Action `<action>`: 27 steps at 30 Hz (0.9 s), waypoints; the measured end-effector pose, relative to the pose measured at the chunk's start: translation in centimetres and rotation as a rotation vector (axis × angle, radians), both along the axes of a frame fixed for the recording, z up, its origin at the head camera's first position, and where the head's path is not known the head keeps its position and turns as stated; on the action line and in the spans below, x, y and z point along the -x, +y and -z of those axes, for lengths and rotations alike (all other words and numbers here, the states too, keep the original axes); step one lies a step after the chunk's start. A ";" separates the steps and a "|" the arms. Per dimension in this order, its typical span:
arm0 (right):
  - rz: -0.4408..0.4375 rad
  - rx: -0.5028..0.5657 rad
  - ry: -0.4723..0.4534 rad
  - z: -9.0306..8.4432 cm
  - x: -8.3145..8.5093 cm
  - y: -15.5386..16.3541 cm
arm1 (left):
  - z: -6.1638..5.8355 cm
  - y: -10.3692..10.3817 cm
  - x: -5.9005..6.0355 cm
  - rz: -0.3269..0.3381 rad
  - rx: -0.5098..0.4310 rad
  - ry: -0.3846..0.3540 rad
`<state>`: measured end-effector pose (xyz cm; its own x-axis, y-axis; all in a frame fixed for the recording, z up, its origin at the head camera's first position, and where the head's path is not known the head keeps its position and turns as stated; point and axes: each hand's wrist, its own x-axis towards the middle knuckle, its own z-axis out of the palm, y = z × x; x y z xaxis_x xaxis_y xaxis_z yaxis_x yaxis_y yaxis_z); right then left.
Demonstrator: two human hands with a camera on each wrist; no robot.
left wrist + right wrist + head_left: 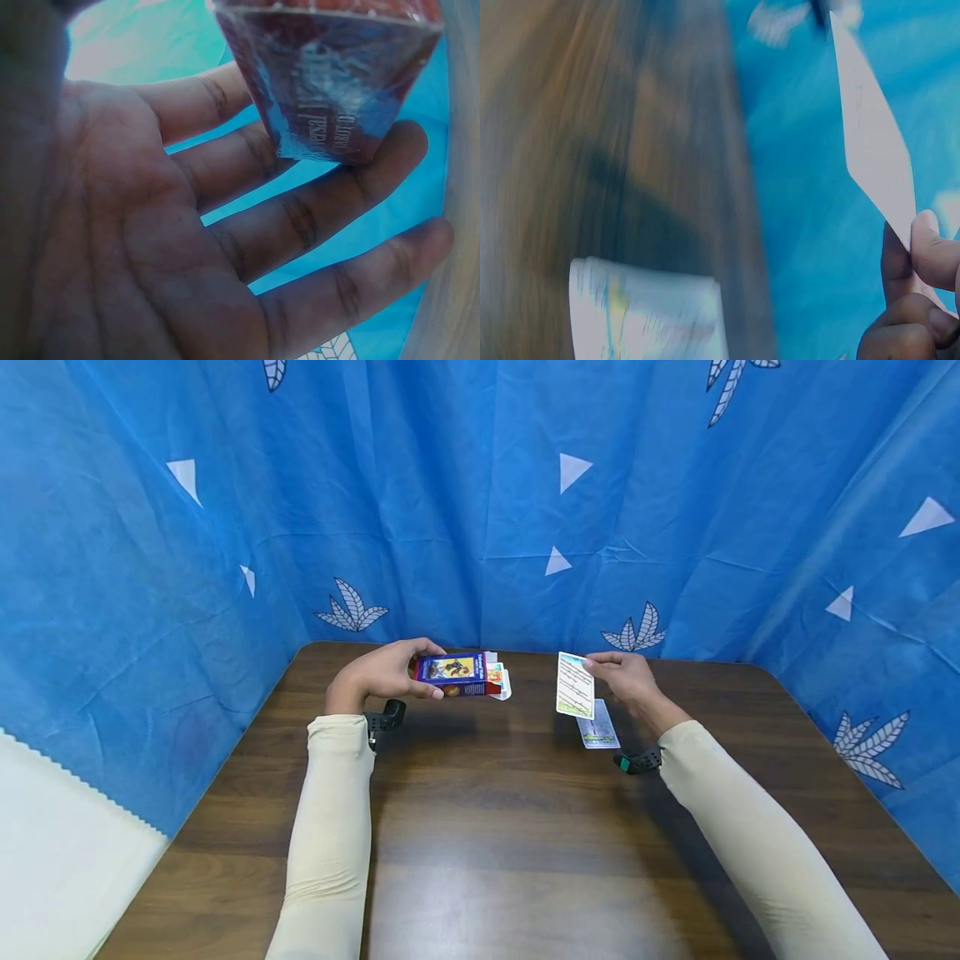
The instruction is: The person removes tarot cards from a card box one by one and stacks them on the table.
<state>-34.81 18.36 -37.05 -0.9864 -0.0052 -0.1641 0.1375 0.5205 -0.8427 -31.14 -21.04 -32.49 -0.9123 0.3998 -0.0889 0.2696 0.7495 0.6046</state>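
My left hand (390, 668) grips a dark blue and red tarot card box (453, 668) above the far part of the table, thumb on the near side. The box lies on its side in the air, with its flap open toward the right and a colourful card (496, 675) showing at the mouth. In the left wrist view, the box's end (330, 90) rests against the fingers (300, 225). My right hand (626, 678) pinches one tarot card (575, 687) by its edge, held up off the table. Beneath it, another card (598, 728) lies on the tabletop, partly hidden.
The brown wooden table (480, 827) stretches toward me. Behind it and at both sides hangs a blue curtain (480, 510) with white leaf and triangle prints. A white cloth (60, 852) shows at the lower left. Each wrist wears a black strap.
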 end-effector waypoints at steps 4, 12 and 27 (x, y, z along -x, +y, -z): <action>0.073 -0.113 -0.047 1.7 1.2 2.0 | 0.0 -0.1 0.0 -0.003 0.002 -0.009; 0.110 -0.156 -0.084 4.4 1.7 4.1 | -0.1 0.0 0.2 0.005 -0.017 -0.016; 0.097 -0.201 -0.055 6.2 2.3 3.5 | -0.1 0.1 0.3 -0.003 -0.005 -0.023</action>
<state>-37.09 21.89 -43.24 -0.9702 0.1277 -0.2059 0.2381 0.6592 -0.7133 -31.42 -20.96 -32.42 -0.9111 0.3979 -0.1077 0.2536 0.7470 0.6145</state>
